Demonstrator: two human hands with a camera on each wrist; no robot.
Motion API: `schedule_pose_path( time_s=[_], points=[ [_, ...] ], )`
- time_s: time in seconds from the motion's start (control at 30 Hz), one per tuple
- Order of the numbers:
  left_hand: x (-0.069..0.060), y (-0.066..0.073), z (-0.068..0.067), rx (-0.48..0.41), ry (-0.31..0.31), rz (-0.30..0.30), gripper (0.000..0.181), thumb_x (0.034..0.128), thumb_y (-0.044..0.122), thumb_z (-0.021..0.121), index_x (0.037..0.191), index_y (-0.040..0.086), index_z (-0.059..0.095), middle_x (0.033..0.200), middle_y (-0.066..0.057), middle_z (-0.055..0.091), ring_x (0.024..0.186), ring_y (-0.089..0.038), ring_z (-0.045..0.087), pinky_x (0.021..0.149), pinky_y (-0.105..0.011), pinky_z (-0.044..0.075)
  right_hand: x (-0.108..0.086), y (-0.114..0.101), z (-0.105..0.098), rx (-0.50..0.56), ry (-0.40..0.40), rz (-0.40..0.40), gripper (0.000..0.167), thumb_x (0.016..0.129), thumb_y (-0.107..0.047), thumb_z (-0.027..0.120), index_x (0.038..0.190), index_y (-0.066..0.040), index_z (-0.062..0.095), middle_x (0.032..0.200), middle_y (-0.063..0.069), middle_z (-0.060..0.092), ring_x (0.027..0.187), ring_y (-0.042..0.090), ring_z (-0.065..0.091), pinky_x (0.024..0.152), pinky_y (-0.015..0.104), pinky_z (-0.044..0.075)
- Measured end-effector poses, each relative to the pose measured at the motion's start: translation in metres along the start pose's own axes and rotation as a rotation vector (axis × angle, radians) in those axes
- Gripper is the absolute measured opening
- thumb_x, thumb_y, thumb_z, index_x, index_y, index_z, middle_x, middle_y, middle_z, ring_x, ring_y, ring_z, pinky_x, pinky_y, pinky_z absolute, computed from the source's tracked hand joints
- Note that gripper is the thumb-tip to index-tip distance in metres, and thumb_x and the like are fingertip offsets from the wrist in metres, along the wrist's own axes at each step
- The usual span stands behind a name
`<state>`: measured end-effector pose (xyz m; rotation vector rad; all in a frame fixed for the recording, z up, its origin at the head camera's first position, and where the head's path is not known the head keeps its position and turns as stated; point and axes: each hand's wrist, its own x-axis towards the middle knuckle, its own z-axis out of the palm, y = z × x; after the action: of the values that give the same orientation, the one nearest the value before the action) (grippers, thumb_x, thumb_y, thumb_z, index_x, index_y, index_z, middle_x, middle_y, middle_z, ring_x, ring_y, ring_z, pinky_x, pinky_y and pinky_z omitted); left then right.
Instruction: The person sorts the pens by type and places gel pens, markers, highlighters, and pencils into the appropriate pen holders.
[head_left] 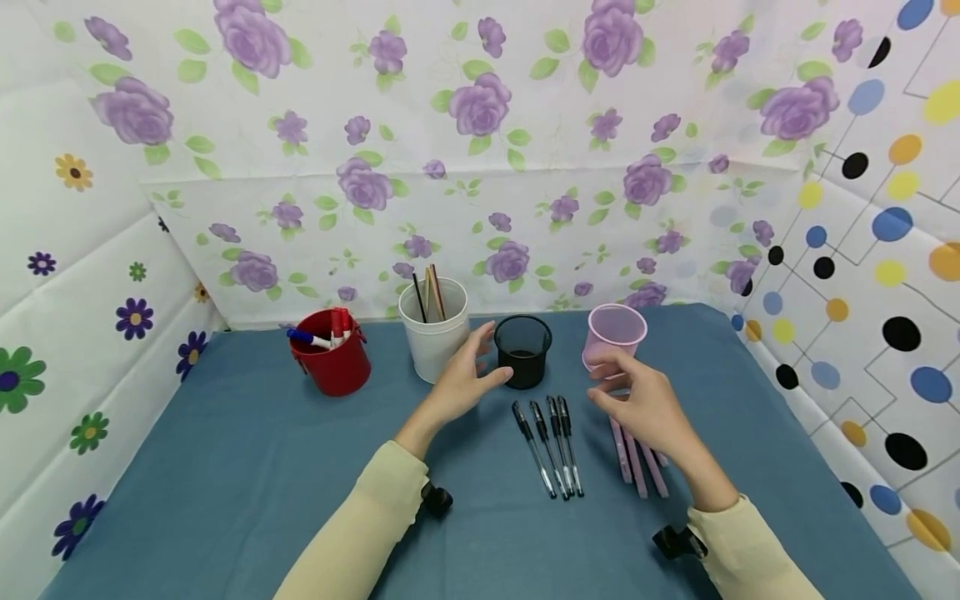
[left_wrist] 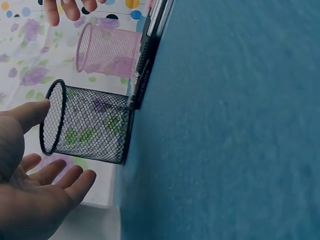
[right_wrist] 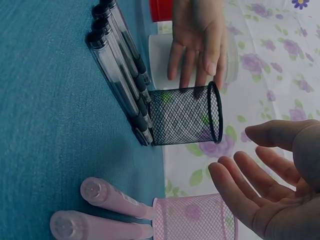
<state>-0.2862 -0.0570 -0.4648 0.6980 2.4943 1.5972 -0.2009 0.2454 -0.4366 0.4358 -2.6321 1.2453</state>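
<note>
A black mesh pen cup (head_left: 522,367) stands upright at the back middle. My left hand (head_left: 463,379) is at its left side, fingers spread and thumb apart; in the left wrist view the thumb overlaps the cup's rim (left_wrist: 59,85), and I cannot tell if it touches. Near the pink mesh cup (head_left: 617,327) hovers my right hand (head_left: 641,402), its fingers loosely bent around nothing. Several black-capped clear pens (head_left: 555,450) lie side by side before the black cup. Several pink pens or highlighters (right_wrist: 107,195) lie below the right hand, which partly hides them in the head view.
A white cup (head_left: 435,346) with several thin sticks or pencils stands left of the black cup. Farther left is a red cup (head_left: 337,367) holding blue and red markers (head_left: 339,323). Blue cloth (head_left: 247,475) covers the table, with flowered sheets (head_left: 315,133) rising behind it.
</note>
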Motion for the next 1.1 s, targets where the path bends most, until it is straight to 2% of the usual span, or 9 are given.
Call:
schedule_pose_path(
  time_s=[0.2,0.3,0.5,0.7,0.97,1.1],
  points=[
    [0.004,-0.006,0.004,-0.107,-0.013,-0.056,0.084,0.1043,0.03,0.072,0.171,0.018,0.022,0.17,-0.012,0.035,0.155,-0.029,0.038,0.123,-0.047,0.041,-0.001,0.001,0.001,0.002,-0.003,0.0,0.042,0.095,-0.006,0.08,0.134,-0.009,0.066,0.117,0.015,0.073,0.099,0.027,0.075,0.076,0.033,0.062],
    [0.006,-0.009,0.006,-0.138,-0.016,-0.057,0.084,0.1044,0.031,0.072,0.171,0.018,0.023,0.17,-0.014,0.034,0.156,-0.031,0.036,0.124,-0.049,0.04,0.0,0.001,0.001,0.001,-0.004,0.002,0.042,0.095,-0.006,0.08,0.135,-0.009,0.066,0.117,0.015,0.073,0.099,0.027,0.075,0.076,0.032,0.062],
    [0.009,-0.019,0.011,-0.201,-0.023,-0.076,0.08,0.1059,0.035,0.069,0.17,0.026,0.023,0.171,-0.012,0.032,0.158,-0.031,0.033,0.123,-0.05,0.04,-0.001,0.002,0.0,-0.003,-0.008,0.007,0.041,0.095,-0.008,0.081,0.134,-0.01,0.066,0.117,0.012,0.074,0.1,0.027,0.075,0.076,0.034,0.063],
    [0.014,-0.023,0.014,-0.247,-0.032,-0.085,0.077,0.1074,0.037,0.066,0.17,0.028,0.022,0.171,-0.009,0.032,0.158,-0.03,0.032,0.122,-0.056,0.039,-0.002,0.002,-0.001,-0.009,-0.003,0.013,0.042,0.096,-0.008,0.081,0.134,-0.01,0.066,0.117,0.01,0.074,0.1,0.027,0.075,0.076,0.034,0.063],
    [0.016,-0.032,0.016,-0.348,-0.015,-0.076,0.074,0.1082,0.029,0.066,0.17,0.026,0.024,0.17,-0.007,0.035,0.158,-0.029,0.032,0.124,-0.056,0.037,-0.001,0.002,0.001,-0.009,-0.001,0.018,0.041,0.095,-0.008,0.081,0.133,-0.011,0.067,0.117,0.01,0.074,0.099,0.027,0.075,0.076,0.034,0.063],
    [0.016,-0.032,0.016,-0.366,-0.013,-0.072,0.076,0.1074,0.03,0.067,0.17,0.028,0.025,0.171,-0.005,0.034,0.159,-0.028,0.031,0.124,-0.056,0.037,-0.001,0.002,0.003,-0.006,-0.006,0.018,0.041,0.095,-0.009,0.081,0.134,-0.013,0.067,0.118,0.01,0.074,0.099,0.027,0.075,0.076,0.033,0.063]
  ],
)
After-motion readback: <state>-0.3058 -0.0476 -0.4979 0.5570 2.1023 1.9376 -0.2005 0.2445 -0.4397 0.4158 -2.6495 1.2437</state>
